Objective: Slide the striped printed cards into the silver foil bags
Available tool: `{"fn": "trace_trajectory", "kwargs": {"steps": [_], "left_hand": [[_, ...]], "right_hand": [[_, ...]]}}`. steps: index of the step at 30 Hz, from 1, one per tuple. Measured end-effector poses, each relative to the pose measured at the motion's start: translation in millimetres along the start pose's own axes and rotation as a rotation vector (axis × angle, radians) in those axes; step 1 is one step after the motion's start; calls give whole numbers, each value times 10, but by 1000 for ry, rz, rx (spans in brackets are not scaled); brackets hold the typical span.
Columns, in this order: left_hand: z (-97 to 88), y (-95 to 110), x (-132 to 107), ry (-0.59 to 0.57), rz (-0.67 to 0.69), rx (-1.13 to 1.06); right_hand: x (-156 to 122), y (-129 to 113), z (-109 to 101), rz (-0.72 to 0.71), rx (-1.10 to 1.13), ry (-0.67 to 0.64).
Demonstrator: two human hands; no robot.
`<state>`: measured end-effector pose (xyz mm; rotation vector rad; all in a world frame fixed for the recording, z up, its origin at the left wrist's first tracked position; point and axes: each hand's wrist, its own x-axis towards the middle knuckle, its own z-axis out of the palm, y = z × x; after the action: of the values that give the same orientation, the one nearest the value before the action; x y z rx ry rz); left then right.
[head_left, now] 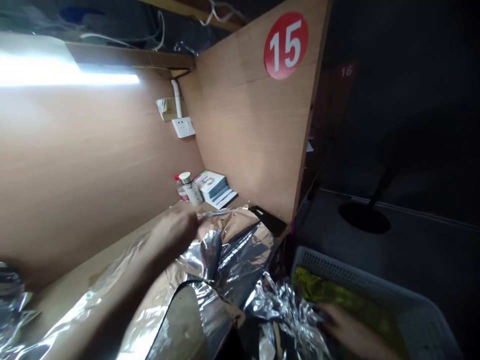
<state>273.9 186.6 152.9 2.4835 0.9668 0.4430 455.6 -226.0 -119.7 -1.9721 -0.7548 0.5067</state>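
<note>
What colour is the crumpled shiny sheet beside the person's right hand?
Silver: the crumpled shiny sheet shows in the head view, the only one here.

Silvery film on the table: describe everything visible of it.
The silvery film looks thin, glossy and metallic, with brown reflections. It lies wrinkled across the table, its far end near the black smartphone. Toward the right it seems to bunch into tight crumples beside the basket; the right hand is there, but blur hides its grip. The left hand, also blurred, appears over it, contact unclear.
</note>
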Motion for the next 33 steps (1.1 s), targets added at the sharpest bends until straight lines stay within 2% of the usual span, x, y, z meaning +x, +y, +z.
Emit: {"fn": "trace_trajectory", "kwargs": {"steps": [1, 2, 4, 5, 7, 9, 12, 14, 17, 19, 21, 24, 27, 29, 31, 33], "left_hand": [[195, -51, -217, -7, 2, 21], [410, -109, -415, 11, 17, 41], [848, -210, -711, 30, -3, 116], [1045, -235, -804, 31, 1, 173], [1351, -222, -904, 27, 43, 291], [1508, -155, -941, 54, 119, 373], [1464, -122, -969, 109, 183, 336], [1294, -217, -990, 92, 188, 265], [991, -458, -1038, 20, 200, 190], [864, -578, -1080, -4, 192, 135], [846, -611, -1115, 18, 190, 93], [992, -536, -1116, 15, 154, -131], [1174, -450, -1036, -50, 39, -466], [1211, -444, -967, -46, -26, -630], [1143, -494, -917, -7, -98, -837], [974, -604, -905, 64, -196, -1091]], "right_hand": [[101, -163, -212, -16, -73, -37], [228, -384, -377, -44, -156, 20], [535, -942, -498, -252, -319, 58], [701, -1234, -442, -403, -393, 50], [1032, -1724, -146, -712, -593, 10], [1346, -2001, 251, -878, -815, 8], [1751, -2069, 675, -988, -1026, -53], [1938, -2022, 755, -1041, -1074, -96], [2054, -1974, 685, -1103, -1091, -119], [2050, -1979, 612, -1143, -1105, -141], [2027, -2021, 557, -1180, -1116, -164], [2019, -2184, 488, -1204, -1125, -158], [2012, -2472, 431, -1176, -1105, -91], [1947, -2688, 436, -1134, -1072, -24], [1815, -2864, 503, -1084, -999, 123], [1640, -2964, 641, -1031, -866, 334]]}}
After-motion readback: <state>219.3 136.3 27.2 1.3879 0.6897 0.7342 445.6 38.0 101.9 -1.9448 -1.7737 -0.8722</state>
